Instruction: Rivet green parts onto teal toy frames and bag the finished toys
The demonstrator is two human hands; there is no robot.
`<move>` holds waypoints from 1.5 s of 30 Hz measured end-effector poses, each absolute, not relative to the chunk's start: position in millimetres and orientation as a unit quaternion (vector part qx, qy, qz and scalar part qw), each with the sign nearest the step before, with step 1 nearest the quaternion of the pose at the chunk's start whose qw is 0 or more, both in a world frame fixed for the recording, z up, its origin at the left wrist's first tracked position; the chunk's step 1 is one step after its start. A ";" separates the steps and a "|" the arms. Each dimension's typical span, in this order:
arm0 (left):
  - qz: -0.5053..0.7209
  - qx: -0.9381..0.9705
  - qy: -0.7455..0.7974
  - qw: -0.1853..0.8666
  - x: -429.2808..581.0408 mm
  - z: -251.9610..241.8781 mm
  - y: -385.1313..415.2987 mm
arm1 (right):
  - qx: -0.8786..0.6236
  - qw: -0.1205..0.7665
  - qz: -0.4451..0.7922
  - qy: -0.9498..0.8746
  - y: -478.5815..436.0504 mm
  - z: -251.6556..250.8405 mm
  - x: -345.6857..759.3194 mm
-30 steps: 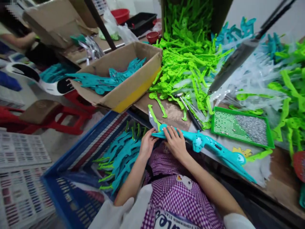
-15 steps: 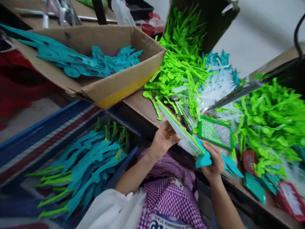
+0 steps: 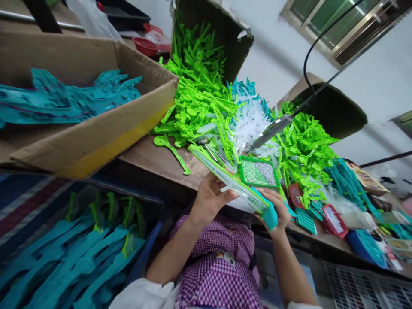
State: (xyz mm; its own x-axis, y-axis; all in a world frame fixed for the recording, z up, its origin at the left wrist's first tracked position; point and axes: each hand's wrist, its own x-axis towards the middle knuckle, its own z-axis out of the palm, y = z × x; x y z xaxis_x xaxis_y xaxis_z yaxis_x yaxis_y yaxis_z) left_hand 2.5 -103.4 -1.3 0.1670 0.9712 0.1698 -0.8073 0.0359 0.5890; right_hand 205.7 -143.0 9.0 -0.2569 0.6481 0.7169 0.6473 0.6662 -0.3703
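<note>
A long plastic part (image 3: pixel 230 178), bright green with a whitish clear strip and a teal end, lies slantwise between my hands, above my lap. My left hand (image 3: pixel 209 199) pinches it near the middle of its length. The fingers of my right hand (image 3: pixel 277 210) are wrapped round the teal end, hiding some of it. Just beyond the part stands a green tray (image 3: pixel 260 172) of small silvery pieces. A metal-headed tool (image 3: pixel 210 151) lies partly hidden behind the part. One loose green piece (image 3: pixel 174 152) rests on the brown table (image 3: pixel 144 156).
Green plastic pieces (image 3: pixel 196 101) are heaped at the back, beside white pieces (image 3: pixel 252 120). At the left, a cardboard box (image 3: pixel 151 103) holds teal parts. Below it, a blue crate (image 3: pixel 151 240) holds teal-and-green parts. A grey bar-like tool (image 3: pixel 272 131) hangs over the heap. Red tray (image 3: pixel 334 221) at right.
My view has swung right, so more of the table's right side and a window show. Both hands still hold the plastic part, with my left fingers slightly shifted along it.
</note>
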 end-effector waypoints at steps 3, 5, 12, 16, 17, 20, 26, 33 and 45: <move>0.628 0.292 0.157 0.704 3.3 -7.1 -104.8 | -0.415 0.449 0.000 -0.791 -145.3 3.9 208.2; 0.623 0.292 0.159 0.707 3.7 -9.0 -104.3 | -0.422 0.446 0.012 -0.789 -145.4 -0.1 210.6; 0.625 0.283 0.168 0.708 5.3 -7.3 -104.1 | -0.428 0.442 0.045 -0.787 -142.9 -5.4 216.9; 0.632 0.268 0.170 0.707 6.7 -10.3 -108.6 | -0.422 0.435 0.062 -0.793 -143.4 -6.6 218.9; 0.633 0.265 0.171 0.706 7.1 -11.0 -109.7 | -0.420 0.435 0.065 -0.793 -143.6 -7.2 219.5; 0.638 0.261 0.174 0.703 7.8 -11.8 -112.7 | -0.421 0.437 0.072 -0.792 -144.2 -8.9 220.7; 0.638 0.273 0.193 0.694 5.3 -11.7 -118.3 | -0.414 0.438 0.078 -0.794 -145.1 -11.0 219.2; 0.641 0.274 0.226 0.680 9.3 -9.9 -123.0 | -0.402 0.442 0.089 -0.797 -149.4 -9.5 222.6; 0.654 0.273 0.227 0.668 10.4 -8.7 -131.5 | -0.388 0.457 0.074 -0.797 -153.1 -8.1 222.6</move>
State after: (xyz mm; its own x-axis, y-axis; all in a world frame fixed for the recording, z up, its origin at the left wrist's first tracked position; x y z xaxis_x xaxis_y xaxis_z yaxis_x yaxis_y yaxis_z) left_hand 10.4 -131.5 -8.7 0.0424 0.9977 0.0530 -0.7497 -0.0033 0.6617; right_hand 222.6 -153.1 -8.1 -0.2817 0.6864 0.6705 0.5515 0.6876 -0.4722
